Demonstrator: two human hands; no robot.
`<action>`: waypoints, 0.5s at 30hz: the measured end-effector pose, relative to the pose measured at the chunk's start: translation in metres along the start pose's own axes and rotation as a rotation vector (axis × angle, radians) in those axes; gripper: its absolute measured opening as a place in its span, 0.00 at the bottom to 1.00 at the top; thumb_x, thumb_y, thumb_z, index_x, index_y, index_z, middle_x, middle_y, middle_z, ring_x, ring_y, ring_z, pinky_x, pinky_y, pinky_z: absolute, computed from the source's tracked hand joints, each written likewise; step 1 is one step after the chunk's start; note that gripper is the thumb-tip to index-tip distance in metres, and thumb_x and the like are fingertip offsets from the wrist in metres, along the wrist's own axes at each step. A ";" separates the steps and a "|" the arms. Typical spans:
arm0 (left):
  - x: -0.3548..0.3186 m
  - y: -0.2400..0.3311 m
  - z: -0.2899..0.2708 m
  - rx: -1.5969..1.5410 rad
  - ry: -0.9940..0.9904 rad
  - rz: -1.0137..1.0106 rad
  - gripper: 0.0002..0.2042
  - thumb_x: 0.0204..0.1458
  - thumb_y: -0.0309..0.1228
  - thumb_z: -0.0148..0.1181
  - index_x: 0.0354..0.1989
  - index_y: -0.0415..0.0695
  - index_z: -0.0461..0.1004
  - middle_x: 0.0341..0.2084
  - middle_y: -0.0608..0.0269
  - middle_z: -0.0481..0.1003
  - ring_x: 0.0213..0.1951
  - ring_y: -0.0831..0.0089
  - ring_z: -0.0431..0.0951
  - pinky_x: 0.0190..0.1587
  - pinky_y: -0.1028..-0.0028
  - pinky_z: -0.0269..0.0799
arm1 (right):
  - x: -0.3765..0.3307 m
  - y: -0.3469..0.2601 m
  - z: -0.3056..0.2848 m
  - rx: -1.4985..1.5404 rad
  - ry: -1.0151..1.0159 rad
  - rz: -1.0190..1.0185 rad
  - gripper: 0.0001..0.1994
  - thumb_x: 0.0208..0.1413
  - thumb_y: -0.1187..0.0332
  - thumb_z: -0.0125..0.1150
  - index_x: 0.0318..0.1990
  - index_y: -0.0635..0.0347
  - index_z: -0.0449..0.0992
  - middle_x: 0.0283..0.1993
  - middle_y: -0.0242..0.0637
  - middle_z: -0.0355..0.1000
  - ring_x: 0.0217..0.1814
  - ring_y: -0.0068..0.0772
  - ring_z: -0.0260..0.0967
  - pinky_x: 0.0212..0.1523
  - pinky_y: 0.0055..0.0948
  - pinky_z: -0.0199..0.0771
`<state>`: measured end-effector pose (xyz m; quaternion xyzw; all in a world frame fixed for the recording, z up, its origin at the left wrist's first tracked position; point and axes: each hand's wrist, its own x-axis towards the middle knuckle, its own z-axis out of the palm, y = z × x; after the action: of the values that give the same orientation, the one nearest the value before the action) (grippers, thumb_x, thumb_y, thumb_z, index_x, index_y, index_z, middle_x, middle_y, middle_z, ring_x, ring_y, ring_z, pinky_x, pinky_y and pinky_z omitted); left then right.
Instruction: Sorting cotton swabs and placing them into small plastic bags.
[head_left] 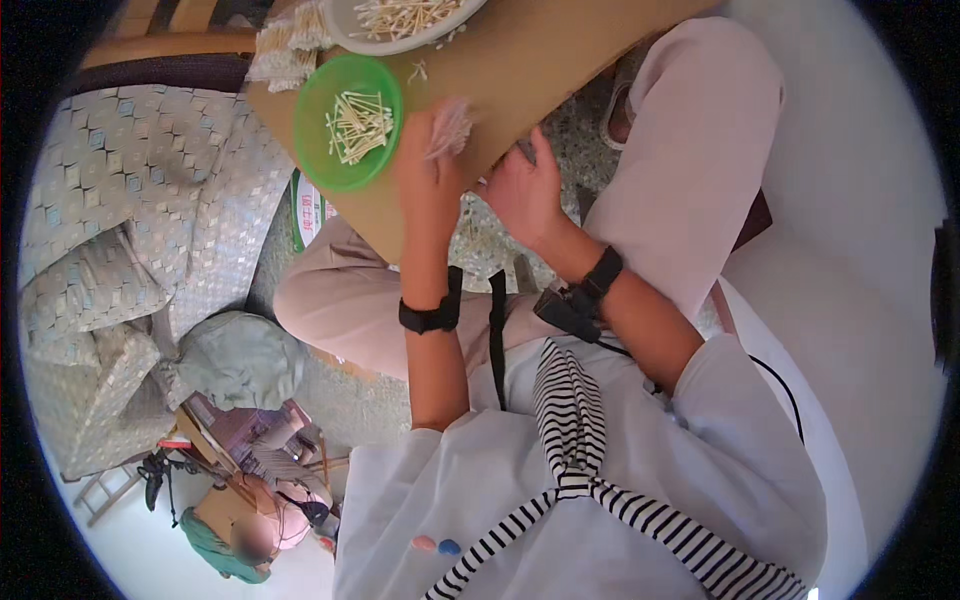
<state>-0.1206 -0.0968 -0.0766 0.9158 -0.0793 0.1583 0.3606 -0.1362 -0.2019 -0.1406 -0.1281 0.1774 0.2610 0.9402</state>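
My left hand point(430, 165) is over the near part of the brown tabletop point(540, 60), closed on a small clear plastic packet point(452, 128). The packet is slightly blurred, and its contents are hard to make out. To the right, at the table's edge, my right hand point(525, 195) is held with its thumb raised and fingers apart, holding nothing visible. Just left of my left hand sits a green plastic bowl point(313, 115) with a loose heap of cotton swabs point(360, 127) in it.
Beyond the green bowl stands a whitish bowl point(385, 47) full of swabs. Filled clear packets point(285, 45) are piled at the table's far left. A few loose swabs point(418, 72) lie between. My legs point(690, 150) flank the table corner. A patterned sofa point(150, 160) stands left; another person point(240, 520) sits lower left.
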 end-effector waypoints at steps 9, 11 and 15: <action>-0.001 -0.005 -0.003 -0.120 0.011 -0.246 0.15 0.62 0.32 0.41 0.51 0.37 0.68 0.48 0.54 0.72 0.50 0.61 0.72 0.54 0.68 0.65 | 0.002 0.011 0.000 -0.331 0.053 -0.082 0.28 0.61 0.44 0.43 0.60 0.54 0.61 0.59 0.32 0.63 0.56 0.30 0.63 0.50 0.33 0.66; -0.003 0.000 -0.006 -0.187 0.112 -0.309 0.16 0.63 0.35 0.41 0.52 0.36 0.67 0.48 0.55 0.72 0.50 0.61 0.72 0.54 0.66 0.66 | 0.002 0.015 -0.005 -0.423 0.094 -0.104 0.25 0.61 0.47 0.46 0.58 0.54 0.62 0.57 0.32 0.64 0.54 0.28 0.64 0.48 0.32 0.67; -0.009 0.015 -0.013 -1.079 0.435 -0.687 0.19 0.64 0.38 0.42 0.54 0.36 0.63 0.46 0.57 0.71 0.49 0.62 0.73 0.52 0.63 0.70 | -0.002 0.017 -0.007 -0.543 0.336 -0.485 0.23 0.62 0.54 0.45 0.60 0.54 0.59 0.53 0.34 0.63 0.54 0.27 0.60 0.52 0.32 0.62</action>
<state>-0.1359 -0.0982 -0.0609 0.5278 0.2231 0.1538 0.8050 -0.1489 -0.1915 -0.1485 -0.4508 0.2181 0.0444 0.8644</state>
